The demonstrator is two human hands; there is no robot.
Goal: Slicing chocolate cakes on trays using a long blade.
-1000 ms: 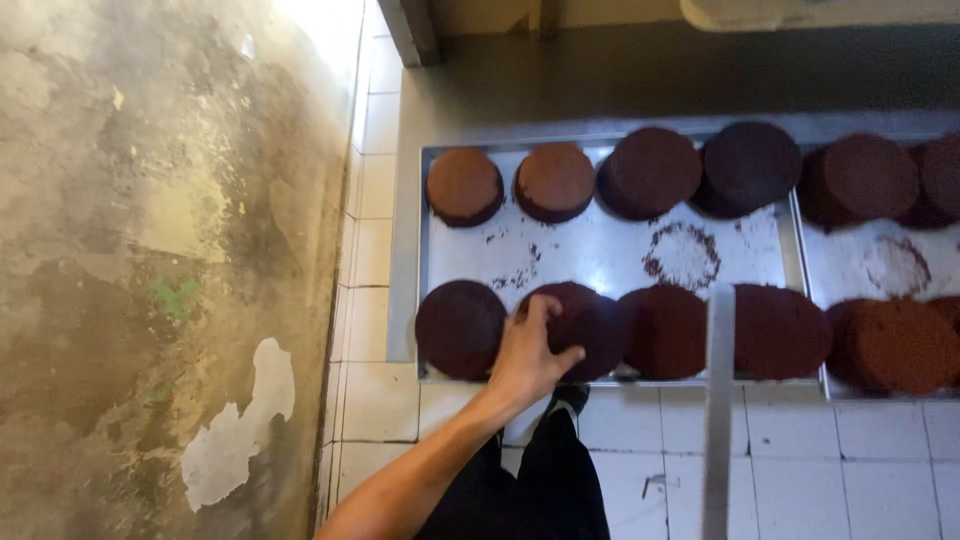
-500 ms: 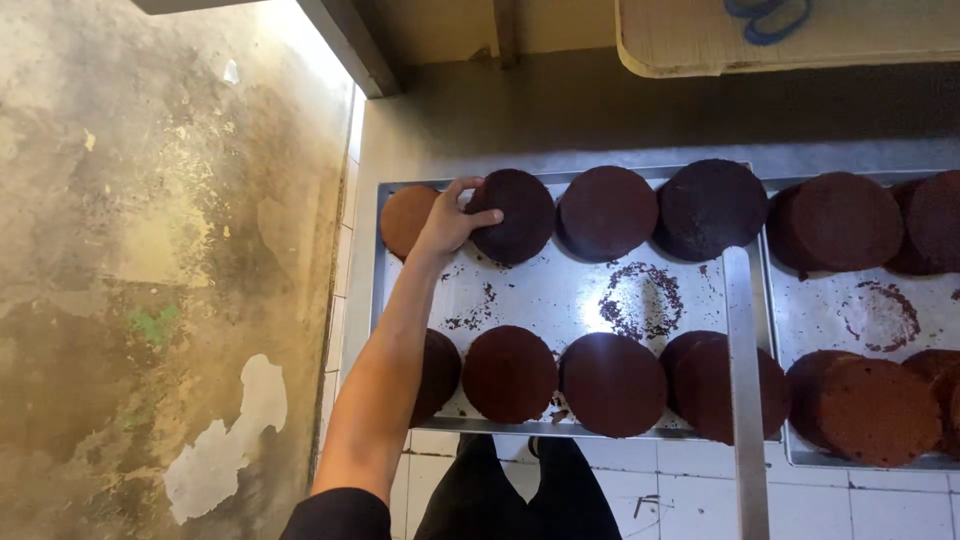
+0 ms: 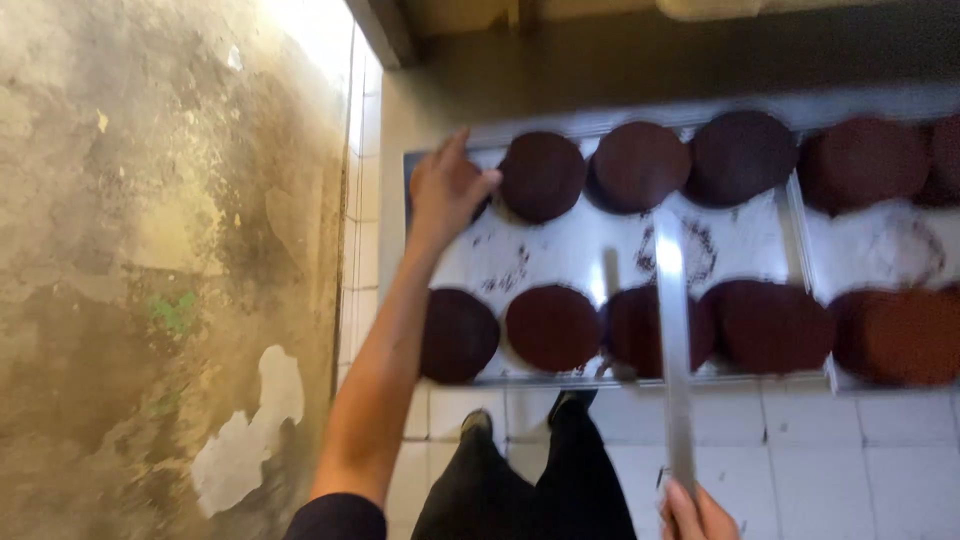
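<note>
My left hand [image 3: 445, 190] reaches over the far left corner of a metal tray [image 3: 560, 255] and cups a round cake there, which it almost hides. Next to it in the far row sit dark brown round cakes [image 3: 542, 175], [image 3: 640, 165]. The near row holds more of them [image 3: 458, 335], [image 3: 553, 327]. My right hand [image 3: 695, 512] shows only at the bottom edge, gripping a long knife [image 3: 672, 330] whose blade points away over the tray's middle.
A second tray [image 3: 880, 240] with reddish-brown cakes adjoins on the right. Both trays lie on a white tiled counter [image 3: 860, 460]. A stained, peeling wall [image 3: 150, 280] runs along the left. My dark trouser legs [image 3: 540, 480] show below.
My left hand left a near-row cake, reached to the far row, and now covers the far-left cake. My right hand has come into view at the bottom.
</note>
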